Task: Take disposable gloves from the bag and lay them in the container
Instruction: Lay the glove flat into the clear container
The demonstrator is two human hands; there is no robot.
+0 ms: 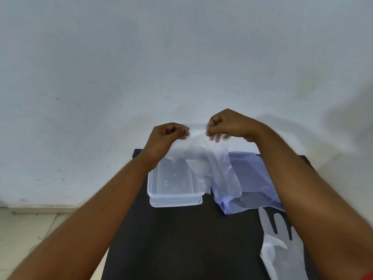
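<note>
Two hands are pinching one clear glove (203,158) by its top edge, holding it up above the container (171,196). Left hand (163,136) is closed in a loose fist with thumb and forefinger nipping the film's left corner; right hand (228,125) is doing the same on the right corner, fingers curled shut. Glove is hanging down between them, its lower end draping over the container's right rim and partly in front of the bag (252,178).

Container is sitting on the dark table (171,239), a clear rectangular tub, apparently stacked on its lid or a second tub; can't tell if any gloves are already lying inside, the plastic is too see-through. Bag is lying just right of the container, bluish, crumpled, flat on the table. A second glove (280,243) is lying spread out well to the near-right of the container, fingers pointing away from the person, partly under the right forearm.

Handling judgement: the film is looking very thin, light and floppy, no stiffness at all, likely clinging to itself and to skin, and drifting with any air movement. Pinching both cuff corners as now seems the right hold, since it is keeping the sheet open and flat. Lowering it fingers-first into the container should let it settle without bunching; a slippery film needs a firm fingertip nip, not a palm grab.
</note>
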